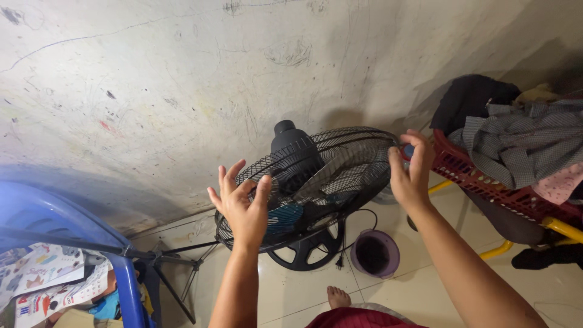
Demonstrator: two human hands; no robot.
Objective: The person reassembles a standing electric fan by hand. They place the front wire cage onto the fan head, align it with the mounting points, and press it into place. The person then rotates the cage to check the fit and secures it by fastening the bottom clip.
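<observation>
Head view: fan (306, 182) grille looks still whole, left hand (242, 203) spread open at its 9 o'clock rim, right hand (410, 170) pinching the 3 o'clock rim.

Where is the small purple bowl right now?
In the head view, the purple bowl sits on the tiled floor right of centre, beside the fan's round black base and below the right hand.

1. The fan (316, 182) stands on the floor (291, 291) in front of you, with the wall (182, 91) behind it.
2. Your left hand (243, 203) is at its left rim, your right hand (410, 170) at its right rim.
3. A basket (486, 179) with clothes (522, 143) in it is to the right.
4. A bowl (375, 254) sits on the floor below the fan.
</observation>
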